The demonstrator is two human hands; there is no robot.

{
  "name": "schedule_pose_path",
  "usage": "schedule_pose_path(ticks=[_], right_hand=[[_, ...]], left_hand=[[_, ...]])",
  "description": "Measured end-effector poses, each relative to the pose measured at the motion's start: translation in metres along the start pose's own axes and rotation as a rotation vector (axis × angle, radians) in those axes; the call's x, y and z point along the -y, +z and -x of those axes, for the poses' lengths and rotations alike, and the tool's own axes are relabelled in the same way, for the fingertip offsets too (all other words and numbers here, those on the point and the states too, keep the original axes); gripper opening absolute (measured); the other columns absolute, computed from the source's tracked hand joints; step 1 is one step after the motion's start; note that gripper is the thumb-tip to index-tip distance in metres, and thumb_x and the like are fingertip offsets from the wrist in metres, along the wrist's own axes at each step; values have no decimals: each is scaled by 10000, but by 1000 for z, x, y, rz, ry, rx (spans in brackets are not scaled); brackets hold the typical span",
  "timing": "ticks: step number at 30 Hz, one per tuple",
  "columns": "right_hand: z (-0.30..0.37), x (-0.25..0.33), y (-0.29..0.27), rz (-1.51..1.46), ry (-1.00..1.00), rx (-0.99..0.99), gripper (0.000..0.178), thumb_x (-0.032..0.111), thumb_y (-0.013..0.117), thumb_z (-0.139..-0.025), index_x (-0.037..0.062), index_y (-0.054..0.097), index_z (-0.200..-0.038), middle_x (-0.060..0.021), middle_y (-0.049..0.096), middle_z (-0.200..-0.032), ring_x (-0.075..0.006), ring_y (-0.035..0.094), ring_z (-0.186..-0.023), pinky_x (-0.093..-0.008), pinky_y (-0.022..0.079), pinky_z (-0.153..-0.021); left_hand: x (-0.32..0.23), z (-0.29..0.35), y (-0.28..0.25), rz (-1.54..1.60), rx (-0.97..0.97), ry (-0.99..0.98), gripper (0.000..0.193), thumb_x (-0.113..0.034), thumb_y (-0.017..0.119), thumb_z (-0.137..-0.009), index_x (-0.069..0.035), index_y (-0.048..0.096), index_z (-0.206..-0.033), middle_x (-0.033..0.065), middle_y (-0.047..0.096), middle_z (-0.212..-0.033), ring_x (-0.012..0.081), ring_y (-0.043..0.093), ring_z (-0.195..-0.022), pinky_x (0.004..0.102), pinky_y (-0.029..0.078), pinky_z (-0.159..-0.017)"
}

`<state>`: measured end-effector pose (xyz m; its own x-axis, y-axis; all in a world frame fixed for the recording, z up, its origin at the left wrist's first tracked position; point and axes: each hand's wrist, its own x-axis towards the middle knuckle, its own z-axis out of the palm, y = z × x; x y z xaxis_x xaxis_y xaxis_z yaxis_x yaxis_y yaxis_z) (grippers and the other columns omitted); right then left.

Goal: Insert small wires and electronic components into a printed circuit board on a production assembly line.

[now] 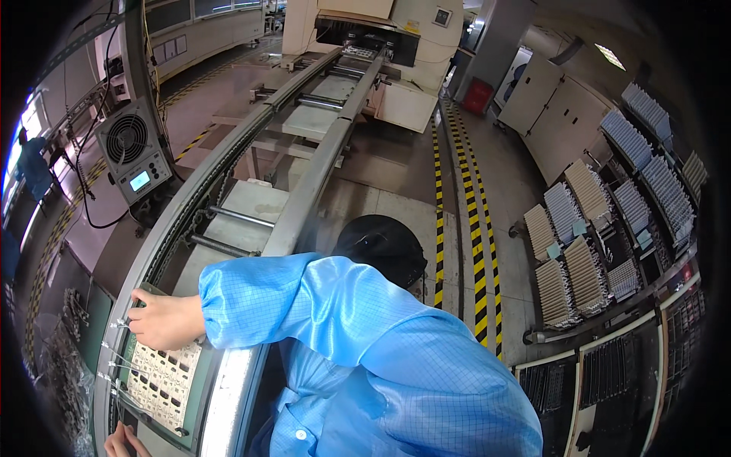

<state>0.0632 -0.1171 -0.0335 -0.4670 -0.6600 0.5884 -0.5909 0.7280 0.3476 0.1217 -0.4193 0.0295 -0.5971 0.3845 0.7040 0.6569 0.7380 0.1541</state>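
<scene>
The right hand (166, 321), at lower left, has its fingers bent down over the far end of a circuit board in a green carrier (199, 381); whether they are clamped on it or only rest there, I cannot tell. The left hand (126, 443), at the bottom edge, has its digits slightly apart near the board's close end; its contact is unclear.

The carrier lies in the lower left between the left rail (177, 215) and right rail (228, 396), its sides close to both. Past the right hand, the track has open room between the rails, crossed by rollers (225, 245), up to a cream machine (407, 99) at top centre. The board's long axis appears to follow the rails, from the bottom edge upward, leaning slightly right.

The right hand and blue sleeve (259, 297) hide the far part; the left hand is cut off by the frame. Thin pins (114, 365) along the left side are hard to make out.
</scene>
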Motion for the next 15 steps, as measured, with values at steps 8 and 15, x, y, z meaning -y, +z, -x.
schedule_pose_path(ticks=[8, 15], right_hand=[[0, 12, -8, 115, 18, 65, 115, 245, 669, -738, 134, 701, -733, 10, 617, -810, -192, 564, -933, -535, 332, -971], [-6, 2, -31, -81, -77, 130, 71, 208, 632, -663, 151, 674, -660, -4, 586, -756, -210, 554, -884, -548, 375, -939]], left_hand=[[3, 4, 7, -24, 37, -28, 146, -137, 735, -882, -68, 749, -1010, 103, 662, -887, 225, 623, -767, 343, 543, -646], [23, 14, 15, 171, 16, -73, 148, 67, 605, -908, 40, 655, -1045, 124, 568, -903, 258, 555, -834, 347, 458, -735]])
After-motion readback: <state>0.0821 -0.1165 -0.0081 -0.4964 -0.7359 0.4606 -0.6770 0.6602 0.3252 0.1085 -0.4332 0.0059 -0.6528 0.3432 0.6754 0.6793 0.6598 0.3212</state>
